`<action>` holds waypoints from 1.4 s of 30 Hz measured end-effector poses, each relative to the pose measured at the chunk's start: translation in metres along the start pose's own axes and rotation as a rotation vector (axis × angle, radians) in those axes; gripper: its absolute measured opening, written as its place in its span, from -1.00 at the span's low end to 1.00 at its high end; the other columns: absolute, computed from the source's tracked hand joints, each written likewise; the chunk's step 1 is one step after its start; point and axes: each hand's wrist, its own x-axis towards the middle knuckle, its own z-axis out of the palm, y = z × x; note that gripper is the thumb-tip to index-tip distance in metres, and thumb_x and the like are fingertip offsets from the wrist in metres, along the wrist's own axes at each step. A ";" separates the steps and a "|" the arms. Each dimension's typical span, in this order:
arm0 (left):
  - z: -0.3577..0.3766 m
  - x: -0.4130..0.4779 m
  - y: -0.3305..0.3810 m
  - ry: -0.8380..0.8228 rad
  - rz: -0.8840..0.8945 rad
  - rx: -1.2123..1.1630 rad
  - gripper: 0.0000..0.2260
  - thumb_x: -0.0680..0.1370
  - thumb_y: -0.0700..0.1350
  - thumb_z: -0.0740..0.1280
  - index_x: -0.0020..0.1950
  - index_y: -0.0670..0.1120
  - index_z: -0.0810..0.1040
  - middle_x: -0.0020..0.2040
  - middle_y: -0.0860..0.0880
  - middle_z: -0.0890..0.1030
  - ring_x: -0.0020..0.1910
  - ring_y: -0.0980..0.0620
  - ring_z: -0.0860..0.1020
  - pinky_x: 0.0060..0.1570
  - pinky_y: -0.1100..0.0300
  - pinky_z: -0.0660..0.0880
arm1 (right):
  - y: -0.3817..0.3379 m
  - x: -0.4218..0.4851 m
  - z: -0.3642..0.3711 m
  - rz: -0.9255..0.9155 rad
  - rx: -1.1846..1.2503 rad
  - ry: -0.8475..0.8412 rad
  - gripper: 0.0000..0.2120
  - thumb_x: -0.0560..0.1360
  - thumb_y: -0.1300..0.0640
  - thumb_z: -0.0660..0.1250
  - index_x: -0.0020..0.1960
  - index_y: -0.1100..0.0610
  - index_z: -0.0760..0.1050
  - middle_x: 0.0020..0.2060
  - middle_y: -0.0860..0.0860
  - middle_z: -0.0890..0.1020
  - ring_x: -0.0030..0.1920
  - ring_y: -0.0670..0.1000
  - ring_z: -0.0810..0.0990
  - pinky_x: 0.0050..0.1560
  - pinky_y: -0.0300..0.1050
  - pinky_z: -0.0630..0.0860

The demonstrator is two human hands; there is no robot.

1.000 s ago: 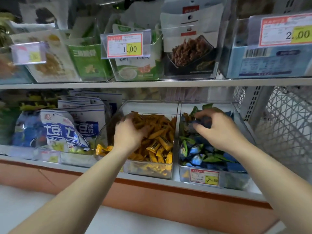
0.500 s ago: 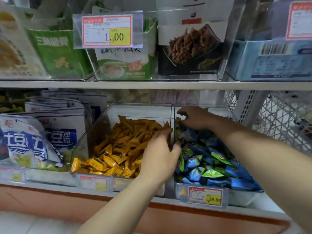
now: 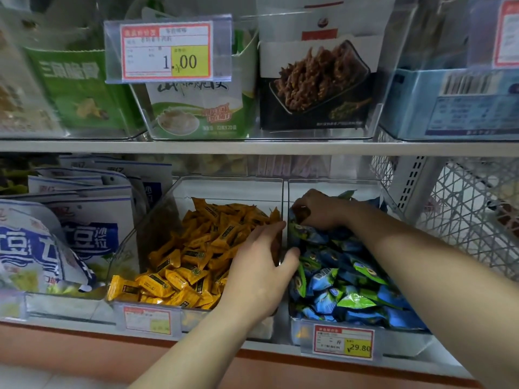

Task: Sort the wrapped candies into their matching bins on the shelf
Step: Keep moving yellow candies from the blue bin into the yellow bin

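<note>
Two clear bins stand side by side on the lower shelf. The left bin (image 3: 157, 220) is filled with yellow wrapped candies (image 3: 193, 262). In the right bin (image 3: 337, 183) lie blue and green wrapped candies (image 3: 345, 279). My left hand (image 3: 258, 273) straddles the divide between them: fingers on the yellow side, thumb on the blue side, gripping the bin wall. My right hand (image 3: 320, 210) reaches to the back left of the blue bin, its fingers curled down round a dark brownish candy (image 3: 302, 212). Whatever lies under the right palm is hidden.
Price tags (image 3: 344, 343) hang on the bin fronts. White and blue snack bags (image 3: 84, 228) fill the bin to the left. The upper shelf (image 3: 252, 147) carries boxed snacks close overhead. A white wire mesh (image 3: 463, 220) closes the right side.
My left hand moved right from the yellow pile to the wall between the bins. My right hand shifted to the back left corner of the blue bin. The view came closer.
</note>
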 end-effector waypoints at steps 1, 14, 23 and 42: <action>0.000 0.000 0.000 -0.001 0.000 -0.002 -0.55 0.55 0.07 0.34 0.44 0.10 0.43 0.32 0.11 0.51 0.27 0.15 0.45 0.16 0.35 0.35 | 0.000 0.000 -0.001 0.000 0.010 -0.012 -0.50 0.53 0.02 0.36 0.44 0.03 0.38 0.34 0.11 0.36 0.27 0.15 0.45 0.22 0.00 0.46; -0.003 -0.004 0.002 -0.018 -0.011 -0.013 -0.55 0.56 0.07 0.34 0.46 0.09 0.41 0.34 0.10 0.50 0.29 0.15 0.43 0.19 0.34 0.33 | -0.004 -0.005 -0.005 -0.033 0.067 0.008 -0.67 0.57 0.06 0.31 0.31 0.05 0.56 0.21 0.02 0.60 -0.01 -0.06 0.51 -0.07 -0.22 0.42; -0.008 -0.001 0.000 -0.053 -0.055 -0.079 -0.51 0.54 0.11 0.37 0.45 0.10 0.42 0.34 0.12 0.50 0.27 0.17 0.45 0.25 0.23 0.42 | -0.003 -0.044 -0.023 -0.059 0.462 0.410 -0.77 0.45 0.16 0.47 0.10 0.03 0.65 -0.04 -0.07 0.64 -0.06 -0.13 0.59 -0.09 -0.26 0.45; -0.030 0.000 0.036 0.221 -0.059 -0.246 -0.77 0.55 0.13 0.34 0.10 0.05 0.63 -0.13 0.10 0.68 -0.11 0.08 0.65 -0.07 0.00 0.61 | -0.056 -0.186 0.009 0.016 1.312 0.523 -0.86 0.48 0.25 0.45 0.03 0.19 0.60 -0.15 0.09 0.70 -0.24 0.00 0.68 -0.20 -0.17 0.61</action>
